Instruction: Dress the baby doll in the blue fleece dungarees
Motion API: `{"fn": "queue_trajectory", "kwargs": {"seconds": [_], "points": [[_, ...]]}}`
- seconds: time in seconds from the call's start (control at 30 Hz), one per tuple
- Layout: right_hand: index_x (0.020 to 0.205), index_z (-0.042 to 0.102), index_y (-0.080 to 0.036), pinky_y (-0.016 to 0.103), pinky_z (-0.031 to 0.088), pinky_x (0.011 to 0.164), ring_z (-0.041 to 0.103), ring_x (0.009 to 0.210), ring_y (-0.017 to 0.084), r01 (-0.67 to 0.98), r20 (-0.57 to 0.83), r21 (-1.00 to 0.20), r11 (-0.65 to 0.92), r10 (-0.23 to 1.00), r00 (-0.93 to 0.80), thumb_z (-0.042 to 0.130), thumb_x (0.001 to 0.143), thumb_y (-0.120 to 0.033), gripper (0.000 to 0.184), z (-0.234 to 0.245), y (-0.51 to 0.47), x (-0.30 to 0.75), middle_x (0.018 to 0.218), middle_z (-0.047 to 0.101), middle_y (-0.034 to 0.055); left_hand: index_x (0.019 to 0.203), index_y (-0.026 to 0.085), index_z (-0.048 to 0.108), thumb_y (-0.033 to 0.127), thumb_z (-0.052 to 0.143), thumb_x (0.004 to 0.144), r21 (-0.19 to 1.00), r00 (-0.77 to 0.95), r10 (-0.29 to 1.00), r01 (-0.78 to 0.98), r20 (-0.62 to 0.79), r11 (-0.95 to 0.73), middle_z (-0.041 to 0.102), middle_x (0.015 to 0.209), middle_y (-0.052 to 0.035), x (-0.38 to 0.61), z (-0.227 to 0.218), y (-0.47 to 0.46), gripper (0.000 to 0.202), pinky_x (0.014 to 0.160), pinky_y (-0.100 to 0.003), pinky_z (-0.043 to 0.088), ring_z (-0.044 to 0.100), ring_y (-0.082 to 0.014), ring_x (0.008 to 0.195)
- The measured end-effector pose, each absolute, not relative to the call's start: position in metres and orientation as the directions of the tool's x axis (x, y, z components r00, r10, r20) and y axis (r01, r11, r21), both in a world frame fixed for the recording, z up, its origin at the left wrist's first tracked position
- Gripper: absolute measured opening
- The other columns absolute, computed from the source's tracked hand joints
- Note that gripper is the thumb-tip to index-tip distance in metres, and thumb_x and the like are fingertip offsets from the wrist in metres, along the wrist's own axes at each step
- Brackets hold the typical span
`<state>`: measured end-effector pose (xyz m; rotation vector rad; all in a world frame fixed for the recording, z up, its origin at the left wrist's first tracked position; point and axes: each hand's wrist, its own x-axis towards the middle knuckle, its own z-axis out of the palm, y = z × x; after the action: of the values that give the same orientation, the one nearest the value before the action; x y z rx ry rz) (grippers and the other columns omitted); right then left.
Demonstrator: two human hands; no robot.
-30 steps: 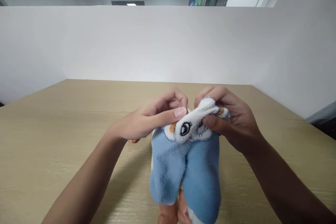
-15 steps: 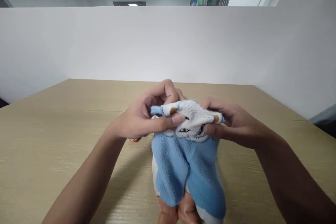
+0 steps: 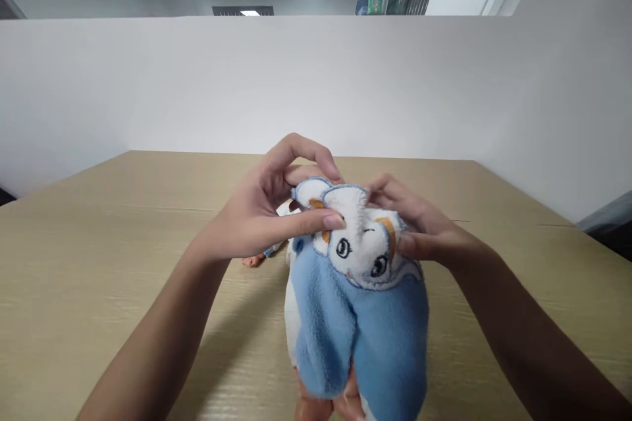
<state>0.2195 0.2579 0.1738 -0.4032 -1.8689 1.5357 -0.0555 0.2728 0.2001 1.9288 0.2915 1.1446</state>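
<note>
A doll lies on the table with its bare legs (image 3: 316, 406) toward me. Over its body spreads a light blue fleece doll garment (image 3: 385, 329) with white edging and a white embroidered animal face (image 3: 358, 247) upside up at its top. My left hand (image 3: 276, 204) pinches the upper left of this face patch, thumb on the front, fingers behind. The patch's right side is gripped by my right hand (image 3: 424, 220), thumb in front. Beside my left wrist a small doll hand (image 3: 253, 260) pokes out. The doll's head is hidden behind the cloth and my hands.
The wood-grain table (image 3: 123, 263) extends to both sides and behind the doll. A white partition (image 3: 247, 85) rises along its far edge. At the right edge sits a dark grey item (image 3: 612, 227) that I cannot identify.
The garment's upper part has unfolded and flattened, so more of the embroidered face shows. My left hand has risen slightly; both hands keep hold of the cloth.
</note>
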Motion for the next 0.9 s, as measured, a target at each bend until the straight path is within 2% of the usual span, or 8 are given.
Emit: {"fn": "queue_trajectory", "kwargs": {"seconds": [0.1,0.3,0.47,0.63,0.7,0.77,0.83,0.9], "points": [[0.145,0.058,-0.025,0.037,0.05,0.11,0.063,0.131,0.027,-0.088,0.159,-0.983,0.158,0.526,-0.835,0.088,0.09,-0.04,0.064,0.167,0.263,0.218,0.136,0.067,0.0076,0.12,0.026,0.063,0.024,0.092,0.087,0.747,0.53,0.58,-0.166,0.618,-0.644,0.073,0.088,0.0021,-0.053,0.203,0.268,0.044,0.055,-0.021,0.057,0.073,-0.0132,0.067],[0.123,0.075,-0.019,0.024,0.056,0.081,0.07,0.098,0.019,-0.095,0.159,-0.983,0.16,0.461,-0.873,0.095,0.08,-0.027,0.048,0.169,0.264,0.218,0.108,0.074,0.0032,0.124,0.025,0.063,0.028,0.091,0.088,0.729,0.526,0.572,-0.145,0.63,-0.669,0.074,0.091,0.0,-0.056,0.204,0.27,0.047,0.059,-0.023,0.058,0.076,-0.0159,0.076],[0.107,0.071,-0.023,0.024,0.055,0.07,0.07,0.082,0.017,-0.209,0.345,-0.937,0.281,0.639,-0.688,0.088,0.089,-0.027,0.025,0.171,0.261,0.229,0.095,0.073,0.0007,0.128,0.025,0.063,0.031,0.091,0.088,0.743,0.537,0.572,-0.166,0.62,-0.649,0.071,0.092,-0.001,-0.059,0.201,0.276,0.048,0.055,-0.024,0.055,0.071,-0.0145,0.069],[0.11,0.064,-0.03,0.021,0.037,0.047,0.047,0.049,0.011,-0.222,0.43,-0.902,0.371,0.717,-0.548,0.073,0.102,-0.042,0.017,0.175,0.261,0.248,0.066,0.059,-0.0073,0.13,0.028,0.064,0.032,0.091,0.088,0.758,0.533,0.597,-0.141,0.6,-0.636,0.067,0.08,0.0017,-0.062,0.199,0.281,0.05,0.05,-0.024,0.049,0.065,-0.0137,0.062],[0.112,0.066,-0.03,0.022,0.047,0.055,0.058,0.06,0.014,-0.144,0.427,-0.895,0.422,0.72,-0.547,0.073,0.102,-0.043,0.018,0.18,0.261,0.253,0.075,0.064,-0.0044,0.131,0.028,0.064,0.031,0.091,0.088,0.754,0.524,0.598,-0.14,0.606,-0.642,0.067,0.081,0.0018,-0.061,0.198,0.283,0.05,0.05,-0.024,0.048,0.064,-0.0134,0.061],[0.125,0.069,-0.029,0.029,0.059,0.078,0.071,0.09,0.021,0.001,0.363,-0.891,0.454,0.712,-0.601,0.077,0.099,-0.044,0.032,0.185,0.261,0.253,0.1,0.074,0.0023,0.13,0.028,0.065,0.029,0.091,0.088,0.745,0.518,0.592,-0.145,0.618,-0.651,0.069,0.083,0.0012,-0.06,0.197,0.283,0.05,0.051,-0.025,0.047,0.063,-0.0132,0.062],[0.136,0.069,-0.026,0.038,0.06,0.098,0.07,0.114,0.028,0.156,0.261,-0.852,0.5,0.664,-0.701,0.086,0.091,-0.044,0.051,0.189,0.26,0.249,0.12,0.075,0.0066,0.13,0.027,0.065,0.029,0.09,0.089,0.739,0.519,0.582,-0.156,0.626,-0.656,0.07,0.087,0.0002,-0.058,0.196,0.282,0.048,0.053,-0.025,0.048,0.064,-0.0131,0.064],[0.132,0.075,-0.024,0.039,0.059,0.101,0.071,0.115,0.029,0.244,0.187,-0.788,0.565,0.598,-0.78,0.094,0.083,-0.041,0.056,0.19,0.26,0.244,0.119,0.078,0.0059,0.131,0.027,0.063,0.029,0.088,0.091,0.743,0.524,0.584,-0.154,0.62,-0.651,0.071,0.093,-0.0014,-0.059,0.196,0.282,0.047,0.056,-0.025,0.049,0.065,-0.0135,0.068]]}}
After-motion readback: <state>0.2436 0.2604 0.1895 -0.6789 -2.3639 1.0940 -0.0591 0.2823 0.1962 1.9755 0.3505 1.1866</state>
